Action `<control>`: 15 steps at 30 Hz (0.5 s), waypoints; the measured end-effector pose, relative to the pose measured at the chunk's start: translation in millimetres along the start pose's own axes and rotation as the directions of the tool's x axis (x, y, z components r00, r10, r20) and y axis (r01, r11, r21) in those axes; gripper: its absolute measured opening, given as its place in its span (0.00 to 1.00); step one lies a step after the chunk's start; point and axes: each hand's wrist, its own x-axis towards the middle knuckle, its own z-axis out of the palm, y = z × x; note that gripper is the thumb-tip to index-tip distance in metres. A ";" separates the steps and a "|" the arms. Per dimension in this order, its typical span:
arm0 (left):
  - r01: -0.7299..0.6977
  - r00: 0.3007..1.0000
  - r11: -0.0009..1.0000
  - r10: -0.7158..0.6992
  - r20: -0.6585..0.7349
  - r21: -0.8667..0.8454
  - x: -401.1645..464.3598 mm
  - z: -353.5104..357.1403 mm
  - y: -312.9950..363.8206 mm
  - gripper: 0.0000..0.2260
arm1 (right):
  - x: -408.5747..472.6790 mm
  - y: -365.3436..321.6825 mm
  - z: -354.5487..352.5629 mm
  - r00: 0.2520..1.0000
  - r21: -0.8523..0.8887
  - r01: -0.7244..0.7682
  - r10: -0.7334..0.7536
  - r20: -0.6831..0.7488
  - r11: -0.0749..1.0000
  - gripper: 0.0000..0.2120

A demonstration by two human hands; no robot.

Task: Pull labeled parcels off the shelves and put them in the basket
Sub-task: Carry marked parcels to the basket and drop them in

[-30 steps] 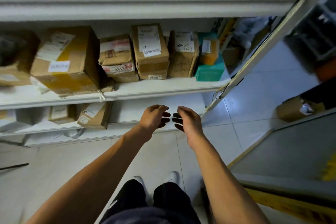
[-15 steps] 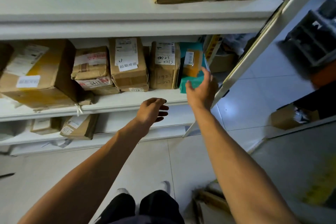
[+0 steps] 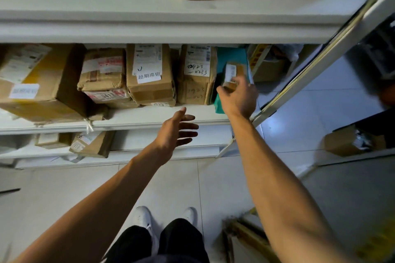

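A small brown parcel (image 3: 232,72) with a white label leans against a teal box (image 3: 232,56) at the right end of the middle shelf (image 3: 149,116). My right hand (image 3: 238,97) is on it, thumb at its lower left corner and fingers curled over its right side. In front of the shelf edge my left hand (image 3: 177,130) hovers with fingers spread and holds nothing. More labeled cardboard parcels stand in a row to the left, among them one (image 3: 197,74) with handwritten numbers. A brown basket edge (image 3: 239,232) shows at the bottom right, mostly hidden by my right arm.
A large box (image 3: 40,83) fills the left of the middle shelf. The lower shelf holds two small parcels (image 3: 92,144). Big boxes sit on the top shelf (image 3: 128,6). A white upright post (image 3: 316,57) slants on the right, a loose box (image 3: 346,141) beyond it on the floor.
My right hand has risen from beside the left hand to the shelf's right end and closed on the small brown parcel. My left hand rose slightly and opened. The view moved closer.
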 end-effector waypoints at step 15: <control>-0.199 0.924 0.977 0.162 0.346 0.075 -16.1 -29.1 5.7 0.24 | -174.4 5.6 -46.5 0.492 0.496 -0.868 0.202 0.847 0.036 0.32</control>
